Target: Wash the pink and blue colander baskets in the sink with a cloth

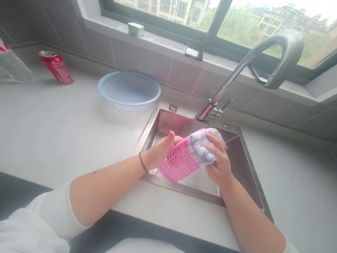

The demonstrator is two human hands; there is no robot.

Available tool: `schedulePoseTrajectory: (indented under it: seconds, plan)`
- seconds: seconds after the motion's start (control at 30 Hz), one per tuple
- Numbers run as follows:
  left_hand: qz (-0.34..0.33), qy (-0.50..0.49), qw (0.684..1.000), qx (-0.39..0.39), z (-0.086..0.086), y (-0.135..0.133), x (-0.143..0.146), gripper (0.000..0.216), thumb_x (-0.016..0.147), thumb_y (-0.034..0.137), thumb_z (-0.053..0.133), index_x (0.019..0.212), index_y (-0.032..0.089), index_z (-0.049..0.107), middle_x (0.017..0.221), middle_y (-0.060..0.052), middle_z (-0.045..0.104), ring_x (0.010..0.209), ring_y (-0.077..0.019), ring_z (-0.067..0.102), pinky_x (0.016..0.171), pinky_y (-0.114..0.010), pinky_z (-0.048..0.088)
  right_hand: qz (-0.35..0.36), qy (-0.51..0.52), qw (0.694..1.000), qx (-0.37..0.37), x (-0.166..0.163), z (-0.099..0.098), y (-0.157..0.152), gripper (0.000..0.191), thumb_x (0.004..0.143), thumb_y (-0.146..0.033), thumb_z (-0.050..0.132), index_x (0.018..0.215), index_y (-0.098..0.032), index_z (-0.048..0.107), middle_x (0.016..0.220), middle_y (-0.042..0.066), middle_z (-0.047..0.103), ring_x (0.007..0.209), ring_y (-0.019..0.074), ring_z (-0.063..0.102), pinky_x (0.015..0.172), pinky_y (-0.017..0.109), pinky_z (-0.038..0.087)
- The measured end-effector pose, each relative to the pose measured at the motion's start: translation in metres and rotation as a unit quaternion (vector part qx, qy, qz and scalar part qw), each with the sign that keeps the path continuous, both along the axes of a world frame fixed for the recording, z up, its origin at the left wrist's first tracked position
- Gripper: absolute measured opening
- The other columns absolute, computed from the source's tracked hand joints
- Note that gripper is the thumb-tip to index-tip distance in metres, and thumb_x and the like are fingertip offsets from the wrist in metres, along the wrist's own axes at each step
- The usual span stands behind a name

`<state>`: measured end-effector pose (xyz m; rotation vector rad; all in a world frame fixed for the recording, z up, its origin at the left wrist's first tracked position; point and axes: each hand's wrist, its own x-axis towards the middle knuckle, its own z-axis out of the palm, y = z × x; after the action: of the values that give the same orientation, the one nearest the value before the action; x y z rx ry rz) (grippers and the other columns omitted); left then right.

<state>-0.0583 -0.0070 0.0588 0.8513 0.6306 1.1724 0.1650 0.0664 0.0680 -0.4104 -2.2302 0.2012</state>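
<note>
We are holding a pink basket (178, 167) tilted over the sink (240, 162), our left hand (161, 152) closing on its side, the fingers partly hidden. Our right hand (220, 163) is clamping a pale cloth (198, 149) against the opposite end. Beside the sink, a blue basket (130, 104) is standing on the counter (74, 122).

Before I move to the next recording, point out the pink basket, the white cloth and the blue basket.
Pink basket (178, 164), head view: on its perforated side wall.
White cloth (197, 149), head view: on its bunched folds.
Blue basket (129, 91), head view: on its bare inside.
</note>
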Motion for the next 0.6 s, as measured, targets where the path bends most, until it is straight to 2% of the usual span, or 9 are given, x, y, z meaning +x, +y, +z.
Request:
schedulePoseTrajectory:
  seconds: [0.07, 0.13, 0.2, 0.27, 0.37, 0.43, 0.5, 0.6]
  plan:
    - [0.012, -0.003, 1.0, -0.003, 0.001, -0.002, 0.0, 0.093, 0.067, 0.097, 0.051, 0.097, 0.012, 0.074, 0.079, -0.008, 0.071, 0.067, -0.0189, 0.064, 0.064, -0.03, 0.052, 0.012, -0.051, 0.996, 0.077, -0.008, 0.005, -0.017, 0.035, 0.09, -0.022, 0.057, 0.121, -0.033, 0.07, 0.15, 0.002, 0.056, 0.145, 0.0317, 0.046, 0.125, 0.059, 0.027]
    - [0.024, -0.002, 1.0, -0.002, 0.003, -0.003, 0.0, 0.091, 0.067, 0.096, 0.053, 0.097, 0.013, 0.073, 0.082, -0.008, 0.071, 0.072, -0.0192, 0.066, 0.068, -0.03, 0.053, 0.052, -0.11, 0.982, 0.143, -0.017, 0.009, -0.034, 0.032, 0.09, -0.024, 0.056, 0.116, -0.034, 0.072, 0.144, -0.001, 0.062, 0.143, 0.0289, 0.048, 0.129, 0.055, 0.018]
    - [0.032, 0.004, 0.999, 0.004, 0.004, -0.004, 0.0, 0.09, 0.068, 0.095, 0.053, 0.097, 0.013, 0.073, 0.084, -0.008, 0.071, 0.075, -0.0191, 0.066, 0.068, -0.028, 0.053, 0.082, -0.139, 0.972, 0.171, -0.02, 0.009, -0.038, 0.033, 0.091, -0.025, 0.055, 0.117, -0.035, 0.072, 0.138, -0.002, 0.066, 0.141, 0.0259, 0.051, 0.131, 0.05, 0.015]
    - [0.03, 0.009, 0.999, 0.005, 0.005, -0.003, 0.0, 0.09, 0.067, 0.096, 0.053, 0.095, 0.012, 0.073, 0.08, -0.007, 0.07, 0.071, -0.0181, 0.064, 0.064, -0.027, 0.051, 0.07, -0.116, 0.98, 0.146, -0.017, 0.007, -0.029, 0.034, 0.092, -0.025, 0.054, 0.119, -0.034, 0.071, 0.14, -0.001, 0.066, 0.141, 0.0255, 0.052, 0.131, 0.05, 0.018]
    - [0.009, 0.008, 1.0, 0.0, 0.005, -0.002, 0.0, 0.093, 0.065, 0.098, 0.052, 0.094, 0.012, 0.073, 0.074, -0.006, 0.068, 0.061, -0.0158, 0.061, 0.056, -0.026, 0.048, 0.01, -0.004, 1.0, 0.023, -0.003, -0.001, -0.004, 0.037, 0.094, -0.023, 0.054, 0.127, -0.034, 0.067, 0.146, 0.002, 0.061, 0.139, 0.0287, 0.054, 0.122, 0.056, 0.036]
    - [-0.005, 0.005, 1.0, -0.001, 0.005, -0.002, 0.0, 0.094, 0.065, 0.098, 0.051, 0.093, 0.012, 0.073, 0.073, -0.006, 0.067, 0.058, -0.0148, 0.06, 0.053, -0.025, 0.046, -0.016, 0.049, 0.998, -0.037, 0.002, -0.003, 0.003, 0.041, 0.095, -0.022, 0.054, 0.132, -0.035, 0.064, 0.149, 0.004, 0.058, 0.137, 0.0307, 0.057, 0.114, 0.058, 0.045]
    - [-0.005, -0.001, 1.0, -0.001, 0.006, -0.002, -0.001, 0.093, 0.066, 0.098, 0.051, 0.093, 0.012, 0.073, 0.072, -0.006, 0.068, 0.058, -0.0152, 0.06, 0.054, -0.025, 0.047, -0.023, 0.039, 0.999, -0.017, 0.001, -0.002, -0.002, 0.039, 0.094, -0.024, 0.054, 0.13, -0.035, 0.065, 0.15, 0.004, 0.056, 0.138, 0.0325, 0.055, 0.114, 0.061, 0.044]
    - [0.007, -0.016, 1.0, -0.002, 0.008, -0.004, 0.0, 0.092, 0.069, 0.097, 0.05, 0.096, 0.012, 0.073, 0.078, -0.008, 0.071, 0.068, -0.0184, 0.065, 0.064, -0.029, 0.053, 0.017, -0.063, 0.992, 0.104, -0.011, 0.005, -0.026, 0.033, 0.09, -0.03, 0.055, 0.119, -0.035, 0.07, 0.148, 0.0, 0.059, 0.141, 0.0323, 0.05, 0.125, 0.06, 0.026]
